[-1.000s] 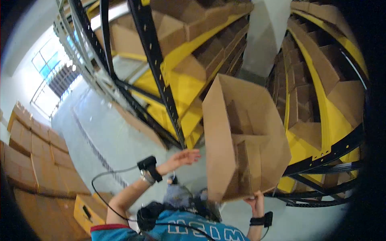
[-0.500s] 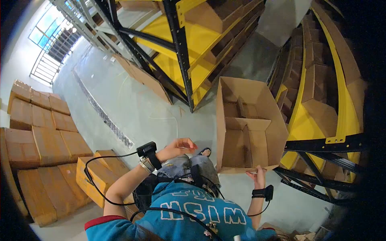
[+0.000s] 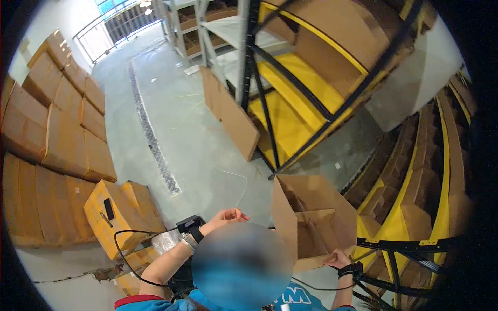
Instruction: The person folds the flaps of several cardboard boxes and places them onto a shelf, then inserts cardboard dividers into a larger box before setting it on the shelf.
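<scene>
My right hand is closed on the near edge of an open cardboard box, its fingers at the rim. Inner cardboard dividers split the box into compartments. The box is tilted, with its open top partly facing me. My left hand is off to the left of the box, apart from it, in front of my body. Its fingers are loosely bent and nothing shows in them. A round blur covers the area between my arms.
Yellow and black shelving stands ahead, with a flat cardboard sheet leaning against it. More racks with cardboard bins curve along the right. Stacked cartons line the left wall, and a yellow carton with a phone-like dark object sits nearer.
My view has tilted up and turned, so the shelving and cartons sit differently in it. The box appears lower, still in my right hand. My left hand stays apart from it.
</scene>
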A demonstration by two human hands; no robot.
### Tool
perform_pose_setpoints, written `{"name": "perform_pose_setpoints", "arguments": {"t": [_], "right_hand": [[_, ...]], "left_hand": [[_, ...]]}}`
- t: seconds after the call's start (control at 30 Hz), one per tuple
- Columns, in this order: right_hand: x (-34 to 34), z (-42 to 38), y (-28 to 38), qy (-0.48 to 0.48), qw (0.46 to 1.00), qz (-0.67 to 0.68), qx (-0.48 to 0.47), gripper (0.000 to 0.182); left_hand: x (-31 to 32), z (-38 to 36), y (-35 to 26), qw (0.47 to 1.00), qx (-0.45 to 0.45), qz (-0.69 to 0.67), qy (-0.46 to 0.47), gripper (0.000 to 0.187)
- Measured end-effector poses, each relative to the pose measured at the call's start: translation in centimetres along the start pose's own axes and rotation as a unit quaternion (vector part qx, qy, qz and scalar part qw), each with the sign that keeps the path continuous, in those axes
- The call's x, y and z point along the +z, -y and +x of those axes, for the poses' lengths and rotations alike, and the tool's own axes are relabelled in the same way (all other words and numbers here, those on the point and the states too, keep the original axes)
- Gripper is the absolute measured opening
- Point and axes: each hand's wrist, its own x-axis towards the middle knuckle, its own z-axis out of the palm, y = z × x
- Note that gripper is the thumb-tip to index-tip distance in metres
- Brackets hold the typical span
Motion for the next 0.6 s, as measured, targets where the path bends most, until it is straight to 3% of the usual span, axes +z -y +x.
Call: {"name": "perform_pose_setpoints", "arguments": {"t": [0.13, 0.23, 0.33, 0.4, 0.47, 0.53, 0.6], "right_hand": [[6.8, 1.8, 0.5, 0.106, 0.992, 0.002, 0.065, 0.018], [19.4, -3.1, 4.7, 0.147, 0.985, -0.001, 0.089, 0.025], [27.6, -0.3, 5.7, 0.176, 0.979, -0.047, 0.097, 0.029], [37.0, -2.6, 7.8, 0.226, 0.967, -0.106, 0.060, 0.029], [43.7, -0.5, 8.8, 0.234, 0.960, -0.151, 0.043, 0.030], [51.7, -0.2, 10.7, 0.287, 0.938, -0.189, 0.053, 0.031], [60.1, -1.1, 11.6, 0.337, 0.922, -0.191, -0.012, 0.032]], "left_hand": [[-7.8, -7.6, -1.6, 0.993, -0.023, -0.035, -0.107, 0.013], [-13.1, -12.2, -2.0, 0.985, -0.030, -0.063, -0.155, 0.013], [-17.7, -16.0, -2.2, 0.982, -0.025, -0.074, -0.171, 0.015], [-19.4, -17.5, -3.6, 0.982, -0.048, -0.068, -0.170, 0.018], [-21.4, -18.0, -3.8, 0.983, -0.058, -0.074, -0.158, 0.036], [-22.4, -18.2, -3.9, 0.977, -0.022, -0.040, -0.207, 0.067], [-23.8, -17.9, -4.0, 0.971, 0.039, 0.027, -0.235, 0.093]]}}
